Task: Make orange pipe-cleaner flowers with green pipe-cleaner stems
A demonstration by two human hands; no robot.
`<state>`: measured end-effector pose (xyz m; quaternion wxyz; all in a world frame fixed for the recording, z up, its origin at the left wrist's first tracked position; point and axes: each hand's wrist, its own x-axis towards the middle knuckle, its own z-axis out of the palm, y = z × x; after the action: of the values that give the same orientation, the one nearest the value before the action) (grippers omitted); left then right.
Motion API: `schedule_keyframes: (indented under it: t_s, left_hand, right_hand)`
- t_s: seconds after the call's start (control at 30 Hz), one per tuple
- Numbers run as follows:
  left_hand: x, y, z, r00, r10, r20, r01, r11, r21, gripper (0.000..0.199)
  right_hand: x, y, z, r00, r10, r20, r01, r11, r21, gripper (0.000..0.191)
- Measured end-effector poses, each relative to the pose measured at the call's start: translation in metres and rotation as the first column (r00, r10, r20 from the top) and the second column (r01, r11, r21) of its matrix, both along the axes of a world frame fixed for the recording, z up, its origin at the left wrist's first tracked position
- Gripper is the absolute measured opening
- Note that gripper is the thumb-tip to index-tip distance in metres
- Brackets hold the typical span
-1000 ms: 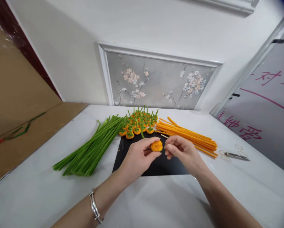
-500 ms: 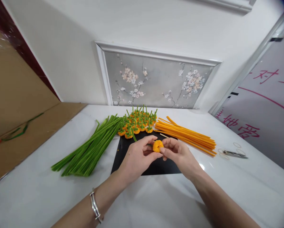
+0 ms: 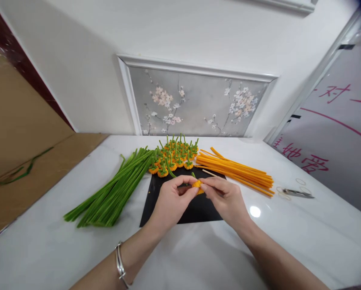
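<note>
Now, in the head view, pinching an orange puff (image 3: 196, 184) between the fingertips of the left hand (image 3: 172, 198) at nine o'clock and the right hand (image 3: 227, 197) at three, above a smooth black mat (image 3: 188, 212). Spread around it: at nine, straight, velvety green stems (image 3: 114, 189); at eleven, squat, ridged orange-and-green pieces (image 3: 174, 155); at two, slim, fuzzy orange stems (image 3: 237, 169). Looks plush, rounded, partly finger-covered, with a green tip (image 3: 193, 175) near twelve.

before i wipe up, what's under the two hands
Below the left hand and right hand, which pinch an orange fuzzy piece, the black mat shows, with white tabletop beside it. Whatever lies directly beneath the hands is covered.
</note>
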<state>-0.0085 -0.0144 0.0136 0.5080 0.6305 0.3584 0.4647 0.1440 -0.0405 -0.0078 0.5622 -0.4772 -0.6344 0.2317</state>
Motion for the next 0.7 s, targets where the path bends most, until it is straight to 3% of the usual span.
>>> schedule_keyframes:
  t_s: [0.13, 0.33, 0.5, 0.7]
  left_hand:
    - [0.0017, -0.0005, -0.0054, 0.999, 0.018, 0.028, -0.018, 1.0, -0.025, 0.011]
    - [0.0017, 0.0028, -0.0054, 0.999, 0.001, 0.053, 0.006, 0.992, -0.125, 0.015]
    - [-0.0016, 0.0039, -0.0003, 0.982, 0.04, 0.186, 0.019, 0.953, -0.304, 0.031]
    - [-0.0009, 0.001, 0.001, 0.992, 0.023, 0.122, 0.016, 0.95, -0.312, 0.023]
  right_hand:
    - [-0.0023, 0.001, -0.0004, 0.996, 0.034, -0.081, -0.038, 0.998, -0.055, 0.019]
    - [0.0005, 0.0019, 0.0017, 0.994, 0.094, -0.058, -0.101, 0.987, -0.125, 0.027]
    - [0.0034, 0.0048, 0.002, 0.963, 0.113, -0.246, -0.172, 0.956, -0.236, 0.043]
    - [-0.0037, 0.005, 0.0048, 0.921, 0.155, -0.357, -0.266, 0.92, -0.287, 0.037]
